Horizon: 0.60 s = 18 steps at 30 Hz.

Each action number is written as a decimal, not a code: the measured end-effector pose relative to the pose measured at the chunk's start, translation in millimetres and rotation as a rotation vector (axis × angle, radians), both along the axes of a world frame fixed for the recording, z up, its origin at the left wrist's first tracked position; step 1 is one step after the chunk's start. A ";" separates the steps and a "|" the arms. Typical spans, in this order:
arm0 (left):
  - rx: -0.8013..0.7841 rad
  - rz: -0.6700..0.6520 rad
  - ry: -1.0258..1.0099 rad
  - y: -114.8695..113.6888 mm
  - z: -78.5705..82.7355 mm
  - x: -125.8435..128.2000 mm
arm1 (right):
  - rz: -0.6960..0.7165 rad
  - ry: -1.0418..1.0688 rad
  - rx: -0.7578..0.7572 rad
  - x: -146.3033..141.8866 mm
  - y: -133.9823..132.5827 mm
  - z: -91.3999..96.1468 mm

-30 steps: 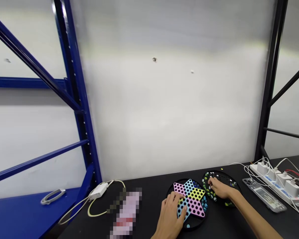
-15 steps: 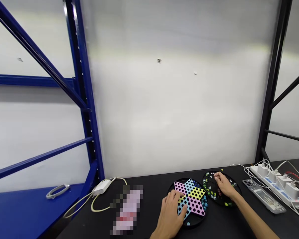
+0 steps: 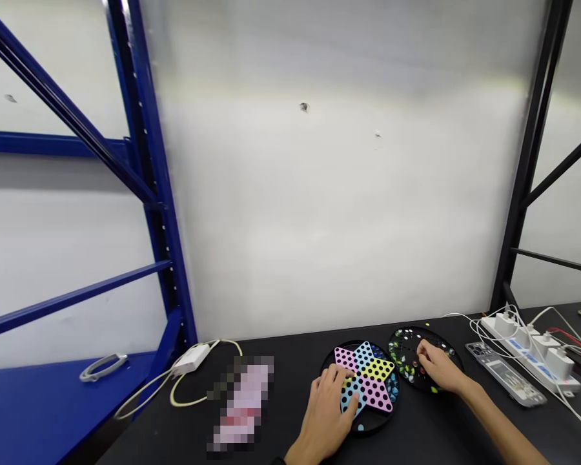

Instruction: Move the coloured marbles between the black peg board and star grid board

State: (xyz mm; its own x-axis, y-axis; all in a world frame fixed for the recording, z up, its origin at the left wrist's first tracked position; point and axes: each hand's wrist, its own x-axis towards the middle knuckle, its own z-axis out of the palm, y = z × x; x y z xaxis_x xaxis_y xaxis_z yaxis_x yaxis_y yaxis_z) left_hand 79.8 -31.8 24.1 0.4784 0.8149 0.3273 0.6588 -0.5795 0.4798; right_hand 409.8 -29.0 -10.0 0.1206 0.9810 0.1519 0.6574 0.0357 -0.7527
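Observation:
A round black Chinese checkers board (image 3: pixel 374 407) with a pink, blue and yellow star of holes lies on the black table. My left hand (image 3: pixel 326 407) rests flat on the board's left side, fingers spread. To the right sits a round black tray (image 3: pixel 403 352) holding several coloured marbles. My right hand (image 3: pixel 438 369) is over that tray with its fingers curled down among the marbles; what the fingertips hold is hidden.
A white power strip (image 3: pixel 530 352) with several plugged chargers and cables lies at far right, a phone (image 3: pixel 506 382) beside it. A white adapter (image 3: pixel 190 358) with its cord lies left, by the blue shelving post (image 3: pixel 150 181). A black rack post (image 3: pixel 527 168) stands right.
My right hand has shifted from the tray's left part to its right part. The left hand stays on the board. The camera view moved slightly.

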 end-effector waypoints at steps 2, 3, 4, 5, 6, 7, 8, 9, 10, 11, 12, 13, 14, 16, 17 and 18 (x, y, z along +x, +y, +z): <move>-0.002 -0.001 0.001 0.7 -0.6 0.1 | 0.051 -0.276 0.015 -9.4 -5.4 -1.3; -0.002 0.000 0.000 0.9 -0.7 0.2 | 0.064 -0.401 0.008 -13.7 -7.1 -1.4; -0.003 0.000 0.001 0.9 -0.8 0.2 | 0.070 -0.494 -0.010 -17.5 -7.9 -1.1; -0.001 -0.001 0.004 0.8 -0.6 0.2 | 0.080 -0.567 -0.037 -20.7 -7.9 -0.5; 0.002 0.000 0.007 0.6 -0.3 0.2 | 0.091 -0.622 -0.064 -23.1 -7.1 0.2; 0.007 0.001 0.012 0.5 0.0 0.2 | 0.103 -0.659 -0.087 -24.6 -5.8 0.9; 0.013 0.004 0.015 0.3 0.4 0.3 | 0.113 -0.679 -0.104 -25.4 -4.2 1.4; 0.017 0.004 0.018 0.2 0.7 0.3 | 0.119 -0.684 -0.114 -25.5 -2.6 1.5; 0.020 0.005 0.019 0.3 0.9 0.4 | 0.123 -0.680 -0.118 -25.1 -1.1 1.3; 0.022 0.003 0.020 0.3 1.0 0.4 | 0.123 -0.671 -0.119 -24.1 0.2 0.6; 0.022 -0.001 0.020 0.3 0.9 0.4 | 0.121 -0.652 -0.117 -22.8 1.3 -0.3; 0.023 -0.005 0.021 0.3 0.8 0.5 | 0.119 -0.630 -0.114 -21.2 2.3 -1.3; 0.025 -0.006 0.022 0.2 0.7 0.4 | 0.120 -0.618 -0.110 -19.3 3.2 -2.4; 0.032 0.000 0.025 -0.3 0.5 0.2 | 0.120 -0.506 -0.070 -14.8 5.3 -3.8; 0.035 0.004 0.025 -0.6 0.6 0.1 | 0.107 -0.341 -0.037 -12.2 6.7 -3.8; 0.039 0.008 0.024 -1.0 0.8 -0.2 | 0.081 -0.116 0.000 -9.4 8.1 -3.1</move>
